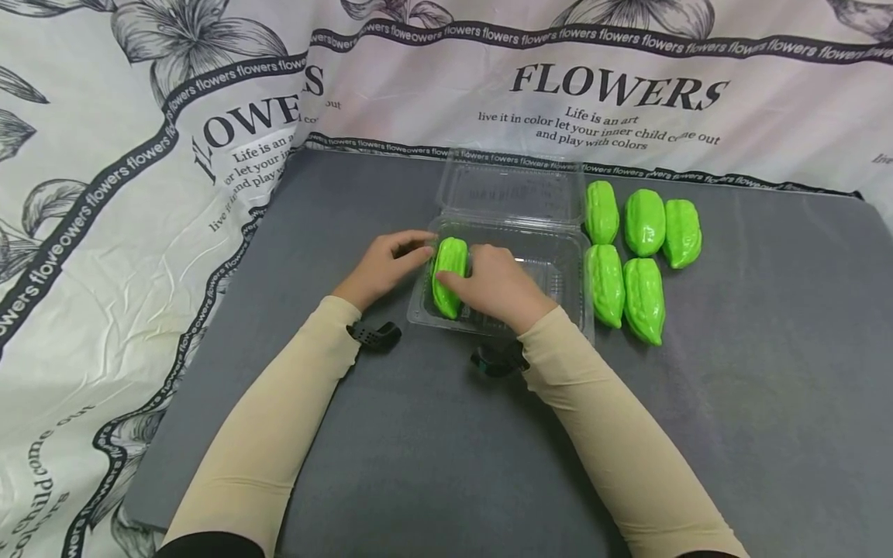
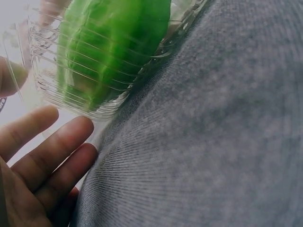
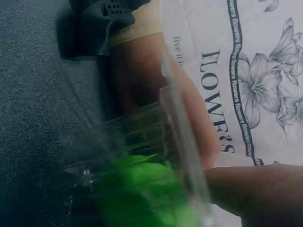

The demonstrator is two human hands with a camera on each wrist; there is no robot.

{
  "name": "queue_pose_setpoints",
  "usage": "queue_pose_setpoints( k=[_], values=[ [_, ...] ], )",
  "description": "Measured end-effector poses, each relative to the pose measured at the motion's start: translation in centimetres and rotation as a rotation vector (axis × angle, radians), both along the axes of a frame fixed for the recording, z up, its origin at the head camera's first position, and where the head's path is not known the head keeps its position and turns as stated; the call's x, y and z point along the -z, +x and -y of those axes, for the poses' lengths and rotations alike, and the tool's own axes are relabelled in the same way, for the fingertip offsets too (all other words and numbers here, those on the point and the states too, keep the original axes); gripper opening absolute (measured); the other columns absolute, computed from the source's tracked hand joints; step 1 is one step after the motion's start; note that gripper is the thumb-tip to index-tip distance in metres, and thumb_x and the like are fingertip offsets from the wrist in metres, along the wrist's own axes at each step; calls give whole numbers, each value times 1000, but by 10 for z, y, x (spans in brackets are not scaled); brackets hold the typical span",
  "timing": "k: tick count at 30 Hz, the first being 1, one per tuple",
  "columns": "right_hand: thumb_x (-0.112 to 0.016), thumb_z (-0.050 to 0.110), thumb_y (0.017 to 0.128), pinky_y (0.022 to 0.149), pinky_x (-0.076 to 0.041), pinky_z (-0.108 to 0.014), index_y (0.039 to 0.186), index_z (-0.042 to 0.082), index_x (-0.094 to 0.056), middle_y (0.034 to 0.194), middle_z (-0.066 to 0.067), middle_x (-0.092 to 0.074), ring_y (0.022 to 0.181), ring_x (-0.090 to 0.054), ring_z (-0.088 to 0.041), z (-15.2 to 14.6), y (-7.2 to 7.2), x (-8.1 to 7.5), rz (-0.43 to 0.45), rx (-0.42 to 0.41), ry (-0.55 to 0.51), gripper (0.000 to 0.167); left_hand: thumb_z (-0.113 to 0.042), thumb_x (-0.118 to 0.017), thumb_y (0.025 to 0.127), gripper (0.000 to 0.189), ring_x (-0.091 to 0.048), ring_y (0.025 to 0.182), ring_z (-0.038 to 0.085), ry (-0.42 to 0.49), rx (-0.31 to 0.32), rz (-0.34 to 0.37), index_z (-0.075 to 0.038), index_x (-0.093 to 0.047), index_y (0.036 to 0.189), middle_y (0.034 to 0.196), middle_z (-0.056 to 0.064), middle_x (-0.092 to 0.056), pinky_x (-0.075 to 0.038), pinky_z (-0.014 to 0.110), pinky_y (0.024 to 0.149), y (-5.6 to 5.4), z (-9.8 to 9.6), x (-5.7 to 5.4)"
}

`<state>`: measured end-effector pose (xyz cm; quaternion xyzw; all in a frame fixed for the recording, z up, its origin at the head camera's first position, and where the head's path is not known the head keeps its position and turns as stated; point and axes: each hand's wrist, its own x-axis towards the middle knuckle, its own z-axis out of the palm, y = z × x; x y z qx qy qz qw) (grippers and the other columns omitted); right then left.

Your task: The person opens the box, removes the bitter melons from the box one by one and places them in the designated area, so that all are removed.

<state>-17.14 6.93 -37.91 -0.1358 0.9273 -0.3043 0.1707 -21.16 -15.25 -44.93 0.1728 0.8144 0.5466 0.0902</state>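
A bright green, ridged star fruit [image 1: 449,291] lies lengthwise along the left side of an open clear plastic clamshell box [image 1: 544,267]. My right hand [image 1: 504,288] reaches into the box and holds this fruit, its thumb across the top and its bent fingers along the right side. At the box's left edge is my left hand [image 1: 386,267], thumb and fingertips right at the rim. Seen from the left wrist, the fingers [image 2: 57,151] are loosely extended beside the ribbed wall. Through that wall the green fruit [image 2: 111,47] shows. The right wrist view is blurred.
Several more green star fruits [image 1: 645,225] lie on the grey tabletop [image 1: 767,372] just right of the box. The clear lid [image 1: 512,186] is folded back behind it. A white flower-print cloth [image 1: 600,93] hangs along the back and left.
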Motion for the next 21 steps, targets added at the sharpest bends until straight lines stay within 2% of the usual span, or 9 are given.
queue_pose_setpoints(
  k=[6,12,16,21],
  values=[
    [-63,43,104,56,-49,-35,82,10,-63,68,-4,-57,55,-57,-19,-1,0,1,-25,-4,-1,40,-33,-62,107,43,-62,113,23,-7,1,-7,-11,-65,144,130,11,-68,-51,41,95,1,-2,0],
    [-63,39,105,57,-50,-35,89,9,-65,74,-7,-62,58,-59,-20,0,0,3,-34,-3,-15,35,-31,-61,108,43,-63,118,24,2,9,-2,-10,-64,145,133,11,-68,-51,43,100,0,-4,0],
    [-63,37,105,58,-52,-34,96,8,-67,78,-8,-65,60,-61,-20,0,-1,4,-39,-13,-22,31,-33,-61,108,44,-62,121,24,-4,8,6,-11,-63,146,135,11,-68,-51,45,102,0,-4,0],
    [-65,37,103,61,-53,-34,105,5,-68,85,-9,-67,65,-64,-21,2,-1,3,-46,-17,-23,32,-33,-61,108,43,-62,115,23,1,-2,9,-12,-64,145,130,11,-68,-51,44,98,1,-2,0]
  ],
)
